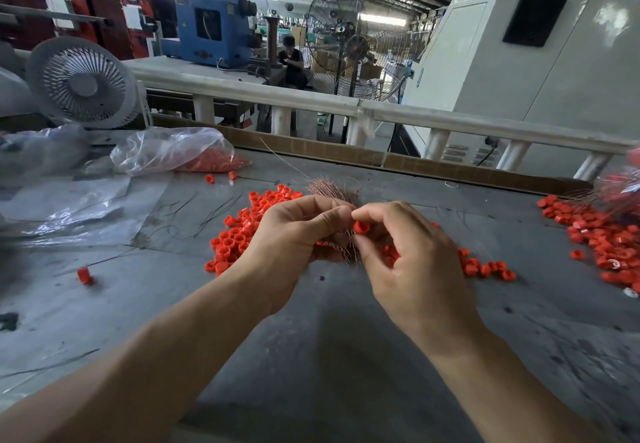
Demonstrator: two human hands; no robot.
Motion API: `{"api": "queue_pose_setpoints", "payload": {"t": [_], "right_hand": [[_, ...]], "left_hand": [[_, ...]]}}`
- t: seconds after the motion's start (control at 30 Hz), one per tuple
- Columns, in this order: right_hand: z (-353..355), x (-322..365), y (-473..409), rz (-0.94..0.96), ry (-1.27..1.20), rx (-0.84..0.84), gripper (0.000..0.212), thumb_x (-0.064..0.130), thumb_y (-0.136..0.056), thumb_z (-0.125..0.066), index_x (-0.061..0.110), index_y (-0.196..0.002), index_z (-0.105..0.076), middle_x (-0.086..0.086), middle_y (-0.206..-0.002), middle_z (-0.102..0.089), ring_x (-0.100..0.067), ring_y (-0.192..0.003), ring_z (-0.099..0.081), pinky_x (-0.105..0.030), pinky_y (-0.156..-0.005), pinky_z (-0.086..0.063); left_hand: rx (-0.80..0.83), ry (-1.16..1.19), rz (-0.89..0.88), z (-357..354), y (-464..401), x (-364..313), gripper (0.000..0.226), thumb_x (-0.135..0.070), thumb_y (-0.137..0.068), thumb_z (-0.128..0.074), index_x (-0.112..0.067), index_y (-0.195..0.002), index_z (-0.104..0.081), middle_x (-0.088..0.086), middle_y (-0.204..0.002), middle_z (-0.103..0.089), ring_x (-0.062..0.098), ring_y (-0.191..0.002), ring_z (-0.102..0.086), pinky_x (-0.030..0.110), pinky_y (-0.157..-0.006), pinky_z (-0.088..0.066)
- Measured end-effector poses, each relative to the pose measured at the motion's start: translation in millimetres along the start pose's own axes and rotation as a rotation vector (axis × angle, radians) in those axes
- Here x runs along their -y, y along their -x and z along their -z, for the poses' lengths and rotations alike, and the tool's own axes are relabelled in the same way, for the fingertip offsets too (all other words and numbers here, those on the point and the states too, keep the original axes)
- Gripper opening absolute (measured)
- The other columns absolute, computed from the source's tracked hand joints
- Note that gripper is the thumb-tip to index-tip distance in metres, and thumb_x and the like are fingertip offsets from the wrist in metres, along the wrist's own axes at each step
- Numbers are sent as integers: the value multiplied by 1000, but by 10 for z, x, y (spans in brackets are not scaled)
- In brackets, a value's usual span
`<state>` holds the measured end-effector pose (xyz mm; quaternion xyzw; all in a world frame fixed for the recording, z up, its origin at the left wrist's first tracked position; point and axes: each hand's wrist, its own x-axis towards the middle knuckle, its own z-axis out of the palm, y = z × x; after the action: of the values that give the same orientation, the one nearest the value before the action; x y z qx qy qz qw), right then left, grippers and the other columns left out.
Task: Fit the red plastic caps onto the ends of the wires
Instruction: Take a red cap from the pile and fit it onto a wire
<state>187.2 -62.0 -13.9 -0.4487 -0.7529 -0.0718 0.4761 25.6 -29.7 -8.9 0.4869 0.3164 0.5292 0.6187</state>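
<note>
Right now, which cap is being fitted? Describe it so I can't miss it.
Find the grey table, then the two hands meeting at its middle. The cap is pinched in the right hand, against the wires the left hand holds. It alone is off the table.

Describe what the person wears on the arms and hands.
Nothing shows on them. The left hand and the right hand are bare, without gloves, rings or a watch. Both forearms are uncovered right to the bottom edge of the picture; no sleeve is in view.

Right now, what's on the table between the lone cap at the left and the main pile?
In the head view, only bare grey table separates the lone cap from the main pile.
</note>
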Motion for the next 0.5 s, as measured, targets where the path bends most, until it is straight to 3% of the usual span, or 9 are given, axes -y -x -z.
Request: {"api": "queue_pose_setpoints", "payload": {"t": [0.13,0.27,0.4,0.5], "right_hand": [[5,-2,-2,-28,-61,31,18,14,-88,-79,15,-105,-72,7,-98,-70,-8,-93,-65,-16,-83,-49],[18,-11,1,-59,-98,50,15,20,-87,-80,19,-98,-70,11,-92,-69,-1,-87,-62,-5,-79,-41],[12,-20,3,-54,-117,56,16,17,-88,-79,19,-101,-69,12,-93,-68,-1,-89,-63,-6,-79,-42],[16,-29,2,-50,-115,64,18,14,-88,-79,18,-104,-71,11,-95,-67,-3,-91,-63,-9,-80,-45]], "left_hand": [[-40,-5,-2,-5,9,-11,15,-19,-76,-75,-6,-82,-72,12,-74,-68,15,-59,-64,18,-49,-50],[-49,-38,-34,-2,-4,0,17,-21,-74,-75,-5,-79,-70,9,-71,-69,14,-59,-63,19,-52,-51],[-54,-33,-26,-7,1,5,17,-20,-75,-74,-4,-81,-70,8,-67,-67,10,-52,-61,14,-44,-44],[-48,-19,-14,-3,-6,20,15,-19,-80,-73,-4,-86,-73,13,-74,-68,15,-58,-64,18,-50,-51]]}}
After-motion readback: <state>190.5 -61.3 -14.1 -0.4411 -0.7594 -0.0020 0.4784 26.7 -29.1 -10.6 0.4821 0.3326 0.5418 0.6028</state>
